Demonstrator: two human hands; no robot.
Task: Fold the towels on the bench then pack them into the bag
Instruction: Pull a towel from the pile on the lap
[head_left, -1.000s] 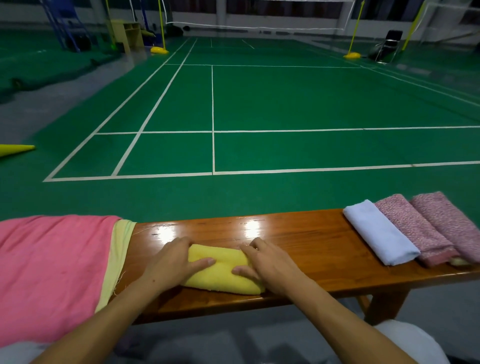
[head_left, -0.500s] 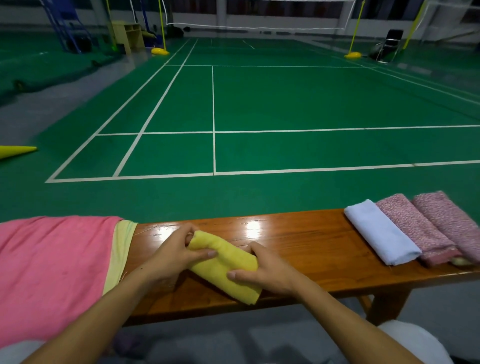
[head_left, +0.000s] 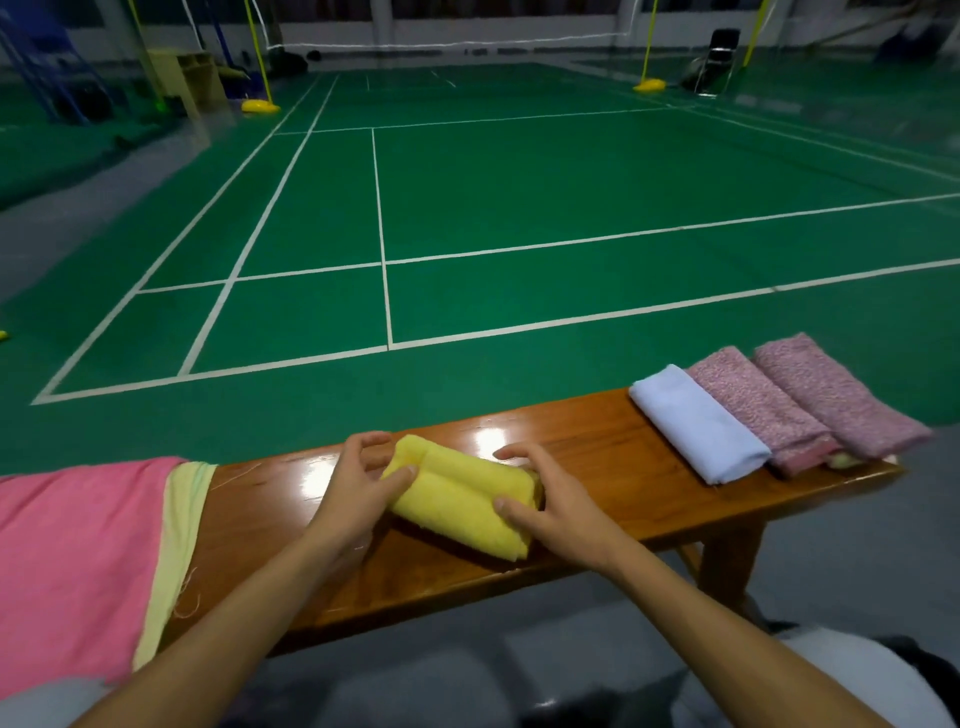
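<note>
A folded yellow towel (head_left: 462, 493) lies slanted on the wooden bench (head_left: 613, 457), raised a little at its far left end. My left hand (head_left: 358, 493) grips that left end, thumb on top and fingers curled behind. My right hand (head_left: 545, 499) holds the right end, thumb on the near side and fingers over the far side. Three folded towels lie side by side at the bench's right end: a white one (head_left: 698, 423), a pink speckled one (head_left: 761, 410) and a mauve one (head_left: 836, 395). An unfolded pink towel (head_left: 78, 561) with a pale yellow one (head_left: 182, 519) under it covers the bench's left part. No bag is in view.
Beyond the bench stretches a green badminton court (head_left: 519, 208) with white lines. Yellow net posts (head_left: 260, 62) and a chair (head_left: 717, 57) stand far off. Grey floor lies on the near side of the bench, by my knees.
The yellow towel was flat under both hands. Both hands have since gripped its ends, lifted it slightly and turned it to a slant, shifting it a little to the right.
</note>
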